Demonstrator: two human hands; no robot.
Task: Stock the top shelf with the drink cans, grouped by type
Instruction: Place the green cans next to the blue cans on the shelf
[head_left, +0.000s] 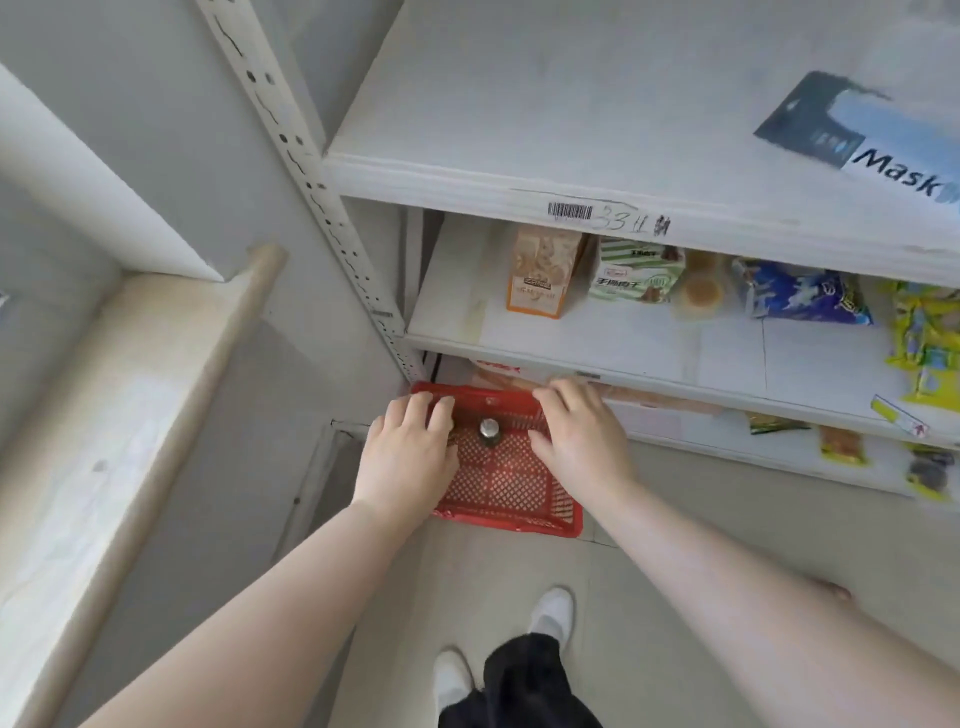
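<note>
A red mesh basket (511, 488) stands on the floor at the foot of the white shelving unit. One dark drink can (489, 432) with a silver top stands upright inside it, near the far end. My left hand (408, 457) hangs over the basket's left side and my right hand (576, 436) over its right side. Both have loosely bent fingers and hold nothing. The can is between the two hands, touching neither. The top shelf (571, 104) is a bare white board on its left part.
A blue "Mask" box (852, 135) lies on the top shelf at right. Snack packs (545, 273) fill the shelf below, and more packets lie on lower shelves. A perforated upright post (311, 176) and a wall ledge (119, 389) are at left. My white shoes (550, 613) stand on the tiled floor.
</note>
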